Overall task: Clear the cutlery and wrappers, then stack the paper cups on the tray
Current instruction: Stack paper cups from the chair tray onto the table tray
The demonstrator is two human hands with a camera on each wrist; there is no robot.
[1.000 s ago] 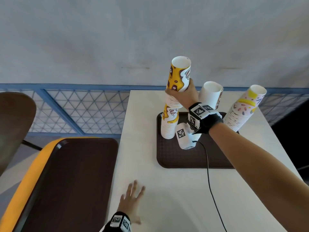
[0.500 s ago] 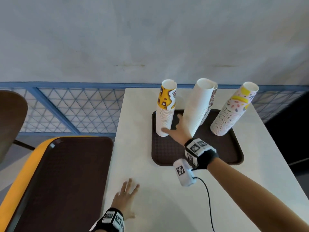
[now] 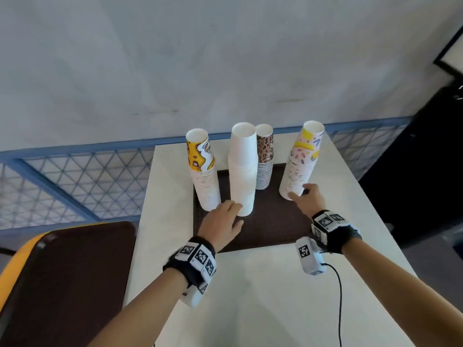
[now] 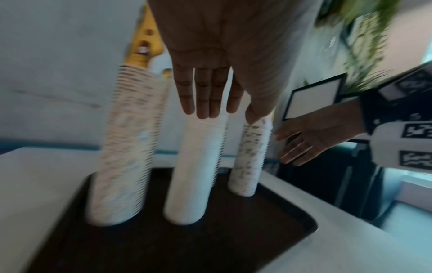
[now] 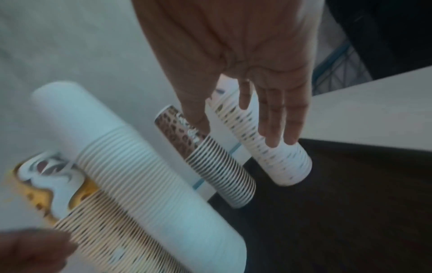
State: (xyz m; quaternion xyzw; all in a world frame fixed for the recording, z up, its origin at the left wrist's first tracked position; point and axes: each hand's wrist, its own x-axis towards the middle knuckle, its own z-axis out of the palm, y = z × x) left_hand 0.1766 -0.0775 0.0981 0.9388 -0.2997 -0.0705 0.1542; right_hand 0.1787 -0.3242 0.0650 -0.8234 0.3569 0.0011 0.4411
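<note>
Left to right on the brown tray (image 3: 273,236), which sits on the white counter (image 3: 263,296): yellow-print cup stack (image 3: 204,176) at tray's left edge, plain white stack (image 3: 243,171) just right of it, leopard-print stack (image 3: 264,159) behind the white one, pastel confetti stack (image 3: 299,166) at the right. All four upright or slightly tilted, bases on the tray. No cutlery or wrappers visible on the counter.

Left hand (image 3: 221,222): grip spread, fingers straight, holding nothing, fingertips near the white stack's base; contact cannot be told. Right hand (image 3: 307,200): grip spread too, fingers extended at the base of the confetti stack, touching or just beside it.

Handling, as a judgement: nested paper cups are light, thin-walled, crush easily, and tall stacks are top-heavy and tip. Best held low to mid-height with a wrap-around grasp, gentle squeeze, second hand steadying near the top. Smooth sides may slip; the top printed cup could lift off alone if grabbed there.
</note>
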